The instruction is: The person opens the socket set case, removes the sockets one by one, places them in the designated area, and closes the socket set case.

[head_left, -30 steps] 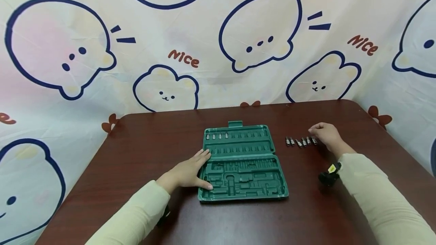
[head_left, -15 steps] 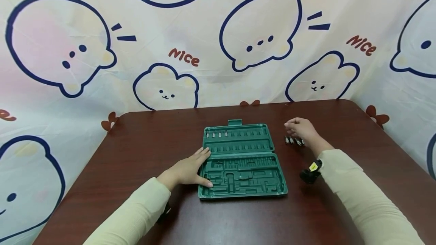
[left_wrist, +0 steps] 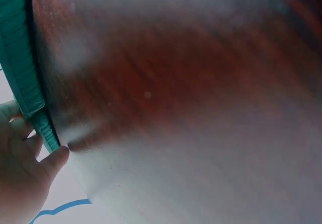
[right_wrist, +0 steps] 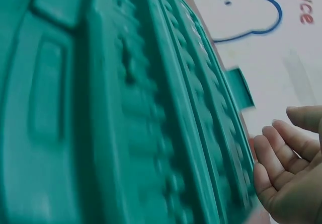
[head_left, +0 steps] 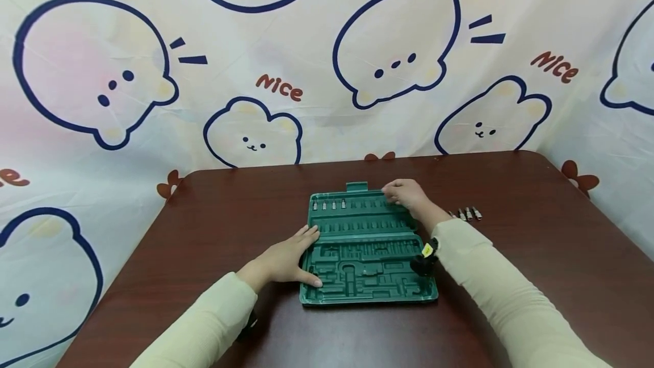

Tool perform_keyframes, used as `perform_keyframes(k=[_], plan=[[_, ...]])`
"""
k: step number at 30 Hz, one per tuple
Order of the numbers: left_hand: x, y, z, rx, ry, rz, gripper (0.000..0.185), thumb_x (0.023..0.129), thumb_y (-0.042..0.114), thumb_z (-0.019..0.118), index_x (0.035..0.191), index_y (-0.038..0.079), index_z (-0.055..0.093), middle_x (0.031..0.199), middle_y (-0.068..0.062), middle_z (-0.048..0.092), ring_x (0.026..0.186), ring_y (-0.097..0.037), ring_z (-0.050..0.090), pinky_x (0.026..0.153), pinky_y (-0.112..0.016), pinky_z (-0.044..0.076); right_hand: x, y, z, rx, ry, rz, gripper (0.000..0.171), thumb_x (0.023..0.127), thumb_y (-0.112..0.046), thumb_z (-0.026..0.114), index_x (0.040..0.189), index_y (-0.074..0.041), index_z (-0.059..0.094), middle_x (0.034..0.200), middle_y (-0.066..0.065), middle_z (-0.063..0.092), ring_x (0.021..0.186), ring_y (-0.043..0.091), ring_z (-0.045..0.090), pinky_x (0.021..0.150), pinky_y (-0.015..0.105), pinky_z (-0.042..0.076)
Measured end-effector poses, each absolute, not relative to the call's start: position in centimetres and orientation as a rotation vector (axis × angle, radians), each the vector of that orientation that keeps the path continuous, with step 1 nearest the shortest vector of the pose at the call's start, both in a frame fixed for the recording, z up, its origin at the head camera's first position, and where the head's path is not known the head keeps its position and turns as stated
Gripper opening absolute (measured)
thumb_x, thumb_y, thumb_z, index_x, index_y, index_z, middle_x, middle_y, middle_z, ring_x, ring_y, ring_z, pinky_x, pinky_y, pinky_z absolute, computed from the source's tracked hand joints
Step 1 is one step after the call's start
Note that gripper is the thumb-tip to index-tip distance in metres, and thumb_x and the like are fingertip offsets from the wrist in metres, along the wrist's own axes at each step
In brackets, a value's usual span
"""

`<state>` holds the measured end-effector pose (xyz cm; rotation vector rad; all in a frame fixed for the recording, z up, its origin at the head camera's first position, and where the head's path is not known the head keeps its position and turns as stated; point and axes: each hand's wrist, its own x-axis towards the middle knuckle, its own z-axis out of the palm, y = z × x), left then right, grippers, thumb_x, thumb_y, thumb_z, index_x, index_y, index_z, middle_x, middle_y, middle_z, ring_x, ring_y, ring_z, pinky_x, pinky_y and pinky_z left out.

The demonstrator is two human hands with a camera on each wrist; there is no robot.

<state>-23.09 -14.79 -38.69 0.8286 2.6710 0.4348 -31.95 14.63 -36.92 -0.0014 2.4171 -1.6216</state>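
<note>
The right hand has moved left, away from the little metal bits on the table, and now it is over the far right part of the green tool tray. Fewer bits lie in the row on the table than before; about 4 show now, just right of the sleeve. The fingers of the right hand are bent a little toward the far row of slots, and they may pinch a bit, but I cannot tell, because nothing shows between them. The left hand has stayed in its place. It lies flat with fingers spread, pressing on the near left edge of the tray, and the thumb touches the rim. The tray lies open in the middle of the table. 4 bits already stand in the far row, at its left end. I think the step in hand is putting bits back into the far row, 1 at a time. The next move needs the hand to line a bit up over an open slot beside the 4 and push it straight down, while the left hand keeps the tray from sliding.
</note>
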Motion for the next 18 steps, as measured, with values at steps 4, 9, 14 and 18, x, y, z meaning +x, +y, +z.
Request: perform_keyframes(k=[4,9,14,18], plan=[[-23.0,-14.8,-38.6,0.825,2.672,0.443,0.104,0.06,0.065,0.059,0.139,0.011,0.019,0.144,-0.002,0.01,0.13,-0.019,0.004,0.087,-0.043,0.035,-32.5,12.3,-37.1,-0.06,2.414,-1.596,0.029,0.089,-0.019,0.048,0.108,0.001,0.057,0.105,0.015,0.054,0.091,0.025,0.052,0.08,0.039,0.04],[-23.1,-14.7,-38.6,0.821,2.66,0.435,0.104,0.06,0.067,0.058,0.139,0.012,0.018,0.144,0.0,0.009,0.13,-0.018,0.002,0.089,-0.041,0.034,-33.2,10.1,-37.4,-0.129,2.435,-1.531,0.027,0.089,-0.018,0.048,0.108,-0.001,0.057,0.111,0.013,0.051,0.095,0.025,0.05,0.08,0.04,0.039],[-23.1,-14.7,-38.5,0.814,2.662,0.442,0.104,0.06,0.067,0.058,0.139,0.012,0.019,0.144,0.0,0.009,0.129,-0.016,0.001,0.09,-0.042,0.032,-34.0,8.4,-37.9,-0.175,2.441,-1.451,0.027,0.089,-0.015,0.049,0.11,-0.002,0.057,0.119,0.014,0.047,0.103,0.027,0.046,0.082,0.04,0.039],[-23.1,-14.8,-38.6,0.822,2.662,0.447,0.104,0.06,0.066,0.058,0.139,0.011,0.019,0.144,0.0,0.009,0.129,-0.017,0.002,0.091,-0.042,0.032,-34.6,7.6,-38.4,-0.23,2.456,-1.337,0.028,0.09,-0.01,0.047,0.114,-0.001,0.055,0.125,0.015,0.042,0.11,0.028,0.042,0.085,0.04,0.038]])
